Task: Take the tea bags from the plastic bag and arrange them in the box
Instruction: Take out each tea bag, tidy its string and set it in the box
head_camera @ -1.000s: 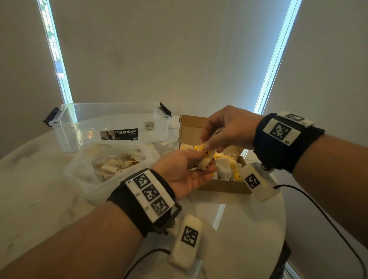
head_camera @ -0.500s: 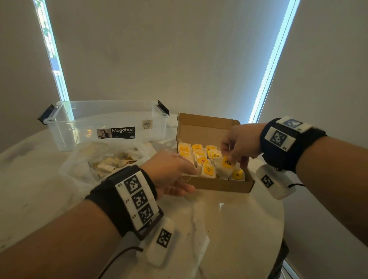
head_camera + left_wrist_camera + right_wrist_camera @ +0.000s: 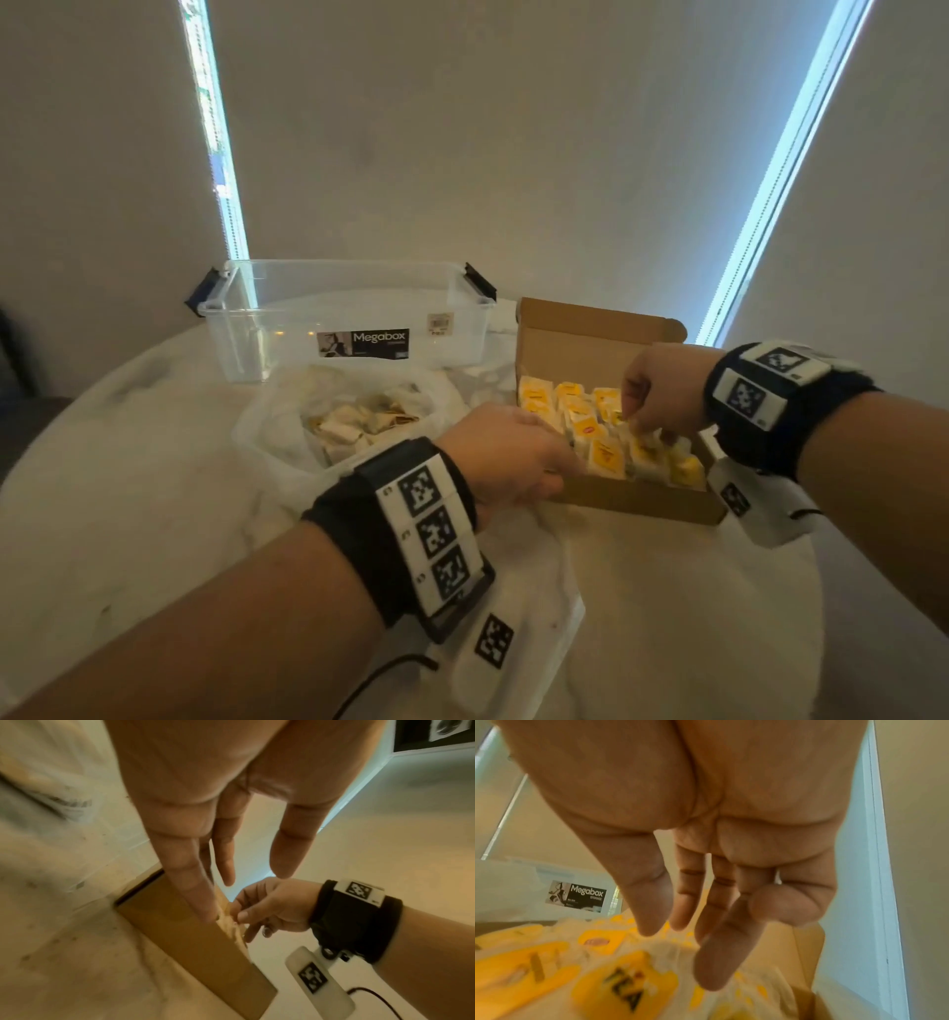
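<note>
An open cardboard box (image 3: pixel 642 501) sits right of centre, filled with rows of white tea bags (image 3: pixel 601 452) with yellow tags. A clear plastic bag (image 3: pixel 287 442) to its left holds several more tea bags (image 3: pixel 359 426). My left hand (image 3: pixel 565 462) lies at the box's front-left corner; in the left wrist view its fingers (image 3: pixel 226 878) are straight, one tip touching the box rim (image 3: pixel 180 923). My right hand (image 3: pixel 637 419) reaches down into the box's right half. In the right wrist view its fingers (image 3: pixel 680 923) hang loosely extended onto the tea bags (image 3: pixel 623 983), nothing pinched.
A clear Megabox storage bin (image 3: pixel 349 308) stands behind the plastic bag. Everything rests on a round white marble table (image 3: pixel 154 514), whose edge (image 3: pixel 816 616) curves close to the box's right side. The box lid (image 3: pixel 590 329) stands upright at the back.
A second ago both hands held a tea bag above the box's front. The right hand carried it down into the box; the left hand dropped to the front-left corner, empty.
</note>
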